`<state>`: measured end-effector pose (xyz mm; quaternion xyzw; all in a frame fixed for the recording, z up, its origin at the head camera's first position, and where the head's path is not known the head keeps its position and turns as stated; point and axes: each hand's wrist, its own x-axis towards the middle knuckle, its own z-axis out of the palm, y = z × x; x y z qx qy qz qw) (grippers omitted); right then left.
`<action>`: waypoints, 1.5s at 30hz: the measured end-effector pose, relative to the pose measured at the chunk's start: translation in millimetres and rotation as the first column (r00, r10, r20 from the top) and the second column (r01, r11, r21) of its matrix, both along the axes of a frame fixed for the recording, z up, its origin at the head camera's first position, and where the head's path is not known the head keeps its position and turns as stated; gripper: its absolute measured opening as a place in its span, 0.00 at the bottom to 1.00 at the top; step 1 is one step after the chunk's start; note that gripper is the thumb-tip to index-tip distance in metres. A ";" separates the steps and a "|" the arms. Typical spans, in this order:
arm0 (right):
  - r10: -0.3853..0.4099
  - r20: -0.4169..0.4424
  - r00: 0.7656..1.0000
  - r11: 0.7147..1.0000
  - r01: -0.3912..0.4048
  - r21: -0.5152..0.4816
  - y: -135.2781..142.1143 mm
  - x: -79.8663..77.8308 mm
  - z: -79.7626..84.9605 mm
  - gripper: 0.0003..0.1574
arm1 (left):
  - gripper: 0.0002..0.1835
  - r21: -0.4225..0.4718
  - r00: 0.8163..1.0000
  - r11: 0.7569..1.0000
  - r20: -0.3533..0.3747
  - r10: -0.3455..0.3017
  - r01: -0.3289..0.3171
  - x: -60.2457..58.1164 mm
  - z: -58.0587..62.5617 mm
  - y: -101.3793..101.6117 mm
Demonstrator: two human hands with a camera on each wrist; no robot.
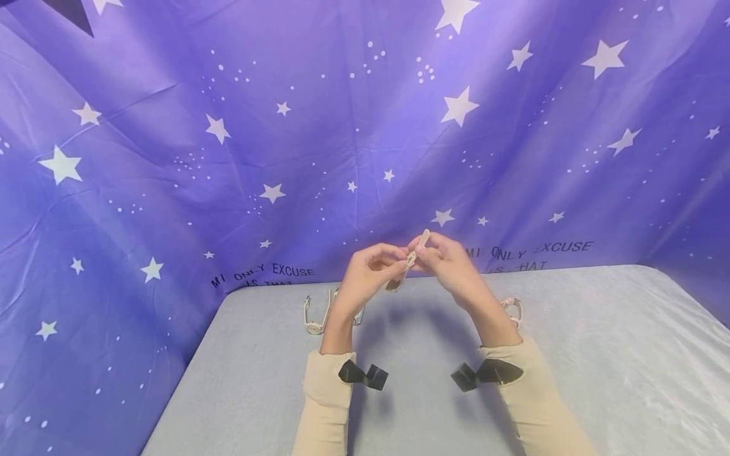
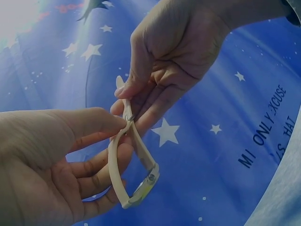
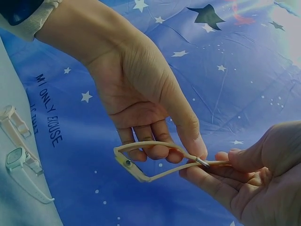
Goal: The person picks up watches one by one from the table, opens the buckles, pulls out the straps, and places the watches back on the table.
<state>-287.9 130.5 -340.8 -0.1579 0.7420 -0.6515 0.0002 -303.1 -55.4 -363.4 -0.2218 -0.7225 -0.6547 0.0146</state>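
Note:
A wristwatch (image 2: 114, 169) with a cream strap is held up between both hands above the table's far part. Its strap is closed into a loop, one end passing through the metal buckle (image 3: 202, 162). My left hand (image 1: 367, 275) pinches the strap beside the buckle, thumb on top, other fingers curled by the loop. My right hand (image 1: 453, 266) grips the strap's free end (image 1: 424, 236) between thumb and fingers, just past the buckle. The watch case (image 3: 130, 168) hangs at the loop's far end, seen edge-on.
On the grey cloth-covered table (image 1: 422, 405), a pale watch (image 1: 313, 327) lies on the left, with another (image 1: 358, 316) partly hidden behind the left wrist. A further light watch (image 1: 516, 309) sits beside the right forearm. A purple star-printed curtain (image 1: 353, 126) hangs behind the table.

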 end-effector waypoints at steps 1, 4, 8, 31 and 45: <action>-0.004 -0.002 1.000 1.000 0.004 0.005 -0.3 0.2 -0.1 0.15 | 0.09 -0.005 1.000 1.000 -0.006 -0.002 0.002 0.1 -0.2 -0.1; -0.010 -0.010 1.000 1.000 0.010 0.018 -1.2 0.4 -0.7 0.15 | 0.09 -0.017 1.000 1.000 -0.018 -0.007 0.007 0.5 -0.5 -0.5; -0.002 -0.026 1.000 1.000 0.003 0.022 -1.8 0.1 -2.0 0.15 | 0.08 -0.031 1.000 1.000 -0.019 -0.003 0.002 1.1 -0.4 -0.3; -0.004 -0.042 0.999 1.000 0.004 0.012 -1.3 1.7 -1.7 0.14 | 0.05 -0.075 0.996 0.994 -0.034 -0.079 0.076 -0.1 -1.4 2.8; -0.008 -0.036 0.999 1.000 0.008 -0.003 -1.3 1.8 -1.8 0.15 | 0.05 -0.108 0.998 0.994 -0.064 -0.011 0.004 2.4 0.4 5.8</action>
